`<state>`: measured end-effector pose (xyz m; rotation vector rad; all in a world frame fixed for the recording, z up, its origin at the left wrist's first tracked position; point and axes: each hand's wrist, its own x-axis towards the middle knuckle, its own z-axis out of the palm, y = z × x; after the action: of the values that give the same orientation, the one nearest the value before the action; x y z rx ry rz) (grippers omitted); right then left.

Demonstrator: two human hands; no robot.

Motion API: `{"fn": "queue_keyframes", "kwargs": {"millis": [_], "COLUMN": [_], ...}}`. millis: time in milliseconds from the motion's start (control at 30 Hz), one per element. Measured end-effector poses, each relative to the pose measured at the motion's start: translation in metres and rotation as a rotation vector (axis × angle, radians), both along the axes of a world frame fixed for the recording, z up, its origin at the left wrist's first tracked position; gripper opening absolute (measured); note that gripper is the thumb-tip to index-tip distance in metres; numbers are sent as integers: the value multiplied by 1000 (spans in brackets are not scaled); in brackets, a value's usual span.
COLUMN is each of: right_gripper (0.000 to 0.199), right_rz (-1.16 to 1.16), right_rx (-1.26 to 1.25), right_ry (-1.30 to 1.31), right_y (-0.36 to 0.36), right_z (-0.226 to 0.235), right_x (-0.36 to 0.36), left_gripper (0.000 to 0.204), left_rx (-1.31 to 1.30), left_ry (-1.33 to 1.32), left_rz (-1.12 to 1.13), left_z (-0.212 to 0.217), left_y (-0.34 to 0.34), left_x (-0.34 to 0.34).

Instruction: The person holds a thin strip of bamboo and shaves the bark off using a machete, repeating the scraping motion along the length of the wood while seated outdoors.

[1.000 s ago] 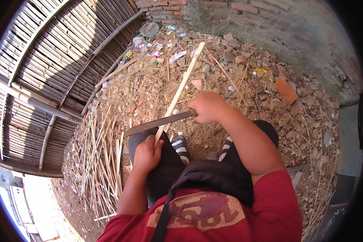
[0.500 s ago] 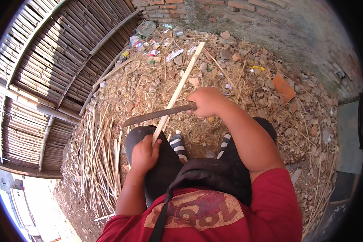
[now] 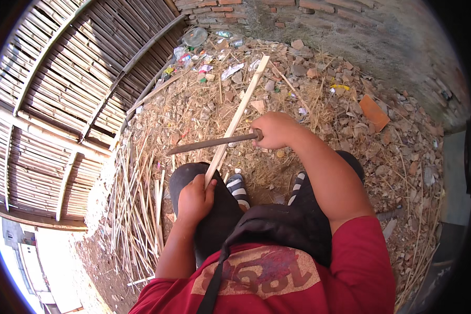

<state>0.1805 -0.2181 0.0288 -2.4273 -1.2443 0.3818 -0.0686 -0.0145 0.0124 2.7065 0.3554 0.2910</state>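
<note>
A long, pale bamboo strip (image 3: 244, 102) slants up and away from my left hand (image 3: 194, 200), which is closed around its near end beside my left knee. My right hand (image 3: 276, 131) grips the handle of a large knife (image 3: 206, 146) with a dark, worn blade. The blade points left and lies across the strip, a little beyond my left hand. Whether its edge bites into the bamboo, I cannot tell.
Many thin, split bamboo strips (image 3: 136, 209) lie heaped on the ground at my left. A bamboo slat wall (image 3: 63, 68) stands on the left, a brick wall (image 3: 340, 26) at the back. Rubble and litter cover the ground, with an orange tile piece (image 3: 374, 113) to the right.
The knife's tip has risen slightly, so the blade lies flatter across the strip. Both hands keep their grips. The whole view has shifted a little.
</note>
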Motion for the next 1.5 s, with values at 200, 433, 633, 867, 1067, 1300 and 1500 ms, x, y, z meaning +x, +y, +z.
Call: {"fn": "queue_keyframes", "kwargs": {"millis": [200, 433, 633, 867, 1067, 1300, 1500], "right_gripper": [35, 33, 43, 23, 23, 22, 21], "right_rz": [-381, 105, -359, 66, -285, -67, -243], "right_rx": [267, -91, 273, -99, 91, 5, 40], "right_ry": [147, -80, 160, -77, 139, -21, 189], "right_y": [-21, 3, -18, 8, -10, 7, -4], "right_z": [-22, 13, -16, 20, -9, 6, -10], "right_x": [41, -10, 35, -23, 26, -17, 23], "left_gripper": [28, 28, 29, 34, 40, 37, 40], "left_rx": [22, 56, -17, -10, -35, -36, -57], "left_ry": [7, 0, -39, -21, 17, 8, 32], "left_rz": [-13, -15, -34, -13, 23, 43, 22], "left_z": [-1, -2, 0, 4, 9, 2, 5], "left_y": [2, 1, 8, 2, 1, 2, 5], "left_x": [2, -3, 0, -1, 5, 1, 2]}}
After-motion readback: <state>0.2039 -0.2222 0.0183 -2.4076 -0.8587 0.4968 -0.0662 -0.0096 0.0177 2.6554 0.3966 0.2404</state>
